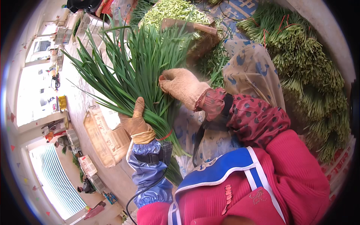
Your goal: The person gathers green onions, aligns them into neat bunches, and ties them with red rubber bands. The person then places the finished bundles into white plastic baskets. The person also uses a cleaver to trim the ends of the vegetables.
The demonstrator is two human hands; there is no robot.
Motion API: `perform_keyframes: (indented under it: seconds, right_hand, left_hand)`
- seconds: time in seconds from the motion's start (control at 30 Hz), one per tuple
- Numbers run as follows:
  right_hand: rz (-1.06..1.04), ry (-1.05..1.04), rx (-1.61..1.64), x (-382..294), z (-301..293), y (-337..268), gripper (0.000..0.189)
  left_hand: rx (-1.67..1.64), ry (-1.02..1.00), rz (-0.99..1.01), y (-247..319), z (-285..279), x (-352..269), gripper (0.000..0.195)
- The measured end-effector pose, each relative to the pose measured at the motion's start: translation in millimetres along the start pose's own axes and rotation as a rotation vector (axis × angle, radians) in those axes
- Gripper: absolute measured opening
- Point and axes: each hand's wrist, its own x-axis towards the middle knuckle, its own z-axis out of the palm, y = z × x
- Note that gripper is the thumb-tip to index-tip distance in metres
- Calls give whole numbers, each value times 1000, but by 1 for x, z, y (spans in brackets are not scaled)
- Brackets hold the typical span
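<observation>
A large bunch of green garlic chives [140, 67] fans out towards the upper left, with a red band [165, 135] around it near the cut ends. My left hand [137, 121], in a brownish glove, is shut on the lower part of the bunch, thumb over the leaves. My right hand [182, 84], in a light knit glove, is at the right side of the leaves with its fingers curled together; whether it pinches a leaf is hidden. Below the bunch, patterned plastic covering [253, 73] lies over my legs.
Stacked bundles of green stalks [303, 56] with red ties lie on the right. Short cut stalks [174, 12] are heaped at the top, beside a wooden box [202, 42]. A plastic crate [107, 137] stands on the floor to the left. Other people [85, 187] are far off at lower left.
</observation>
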Motion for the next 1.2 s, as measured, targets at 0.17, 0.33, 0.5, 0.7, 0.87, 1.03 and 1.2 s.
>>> perform_keyframes:
  seconds: [0.17, 0.33, 0.5, 0.7, 0.87, 1.03, 1.2]
  right_hand:
    - [-9, -22, 82, 11, -1, -7, 31]
    - [108, -83, 308, 8, -2, -7, 28]
    - [-604, 118, -73, -25, 4, 3, 20]
    - [-356, -430, 43, -61, 26, -13, 21]
    - [-12, -1160, 286, -75, 3, -10, 22]
    - [-217, -928, -705, -70, -33, 7, 26]
    - [-84, -183, -590, -54, -37, 9, 34]
  left_hand:
    - [2, -23, 22, -5, 1, 2, 55]
    - [-13, -48, 39, -10, -5, 7, 53]
    - [-54, -88, -51, -9, -11, 17, 62]
    - [8, -205, -261, -5, -23, 42, 53]
    - [-27, -201, -137, -21, -31, 59, 52]
    - [-75, -157, -201, -29, -43, 73, 46]
    - [-82, -181, -243, -30, -45, 78, 45]
